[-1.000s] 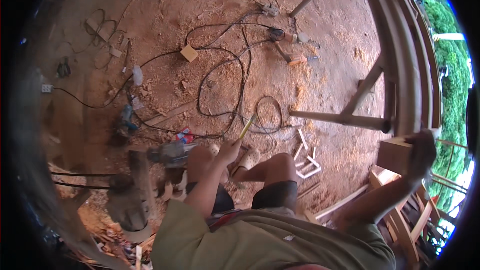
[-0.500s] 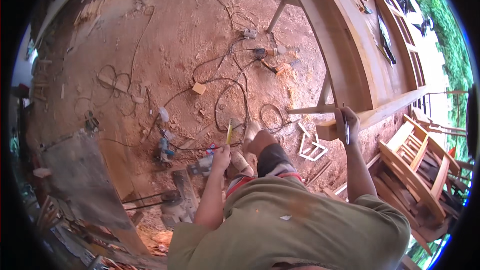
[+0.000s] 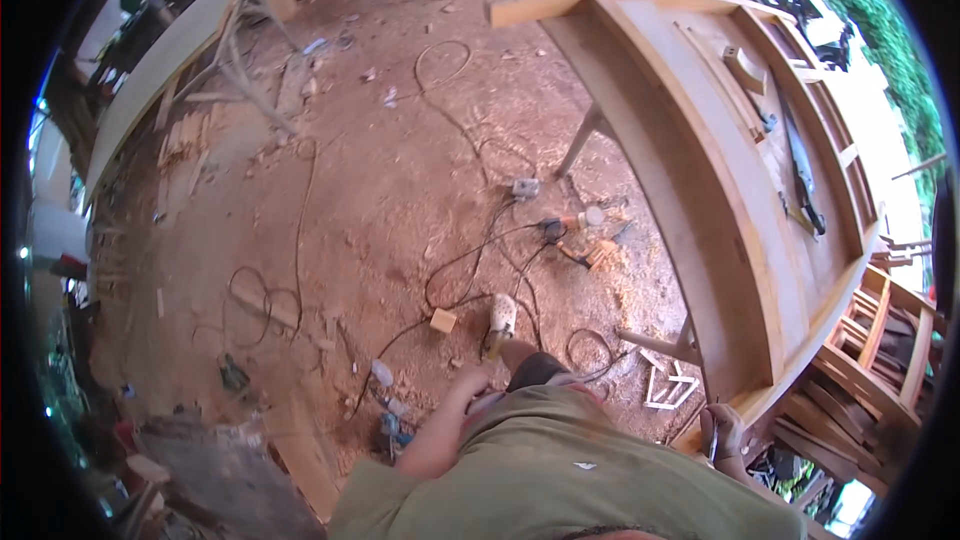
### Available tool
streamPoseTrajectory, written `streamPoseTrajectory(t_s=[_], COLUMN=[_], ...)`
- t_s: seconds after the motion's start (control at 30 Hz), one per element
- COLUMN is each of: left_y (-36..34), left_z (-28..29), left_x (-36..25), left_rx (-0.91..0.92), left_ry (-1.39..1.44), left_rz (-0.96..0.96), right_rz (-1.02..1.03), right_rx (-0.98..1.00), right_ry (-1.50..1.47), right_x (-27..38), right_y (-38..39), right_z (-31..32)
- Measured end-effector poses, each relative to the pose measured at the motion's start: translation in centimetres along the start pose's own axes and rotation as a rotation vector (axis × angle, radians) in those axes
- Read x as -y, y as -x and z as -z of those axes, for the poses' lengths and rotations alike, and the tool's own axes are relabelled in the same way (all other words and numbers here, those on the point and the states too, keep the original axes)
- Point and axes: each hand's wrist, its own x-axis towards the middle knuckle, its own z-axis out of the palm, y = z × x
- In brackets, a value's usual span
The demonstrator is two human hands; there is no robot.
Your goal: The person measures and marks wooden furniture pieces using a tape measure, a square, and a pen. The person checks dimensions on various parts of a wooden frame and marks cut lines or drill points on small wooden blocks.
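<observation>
My left hand [image 3: 470,381] is low in the centre, closed on a yellow measuring strip [image 3: 494,348] that is hard to make out against my leg and pale shoe [image 3: 503,315]. My right hand [image 3: 724,428] is at the near corner of the wooden frame [image 3: 760,400], its fingers round a slim silvery pen-like tool [image 3: 713,445]. The long panelled frame [image 3: 690,170] rests on legs along my right, with a wood block [image 3: 745,70] and a long dark tool [image 3: 802,170] lying on it.
Power tools [image 3: 590,248] and looping cords lie on the dusty, shaving-strewn floor [image 3: 330,90], with a small block [image 3: 443,320]. Timber pieces [image 3: 900,360] are stacked at the right, a curved pale board [image 3: 150,110] stands at the left, and scrap wood [image 3: 200,450] lies near me.
The view has swung up and forward, showing more of the frame and far floor. My right hand has moved down along with the frame's near corner in view. My foot has stepped forward.
</observation>
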Motion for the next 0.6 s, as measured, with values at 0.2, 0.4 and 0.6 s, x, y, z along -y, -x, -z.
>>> streamPoseTrajectory(t_s=[0.2,0.4,0.6], left_y=[-7.6,-16.1,-21.4], left_z=[15.4,23.5,31.5], left_x=[-12.8,-18.0,-20.9], left_rx=[-0.204,-0.335,-0.088], left_ry=[0.041,0.129,-0.085], left_rz=[-0.13,-0.347,-0.232], right_rz=[-0.398,0.091,0.319], right_rx=[-0.183,0.017,-0.061], right_ry=[-0.471,-0.618,-0.419], right_x=[9.3,22.6,31.3], right_y=[-18.1,-38.3,-54.6], right_z=[-8.2,-17.0,-19.7])
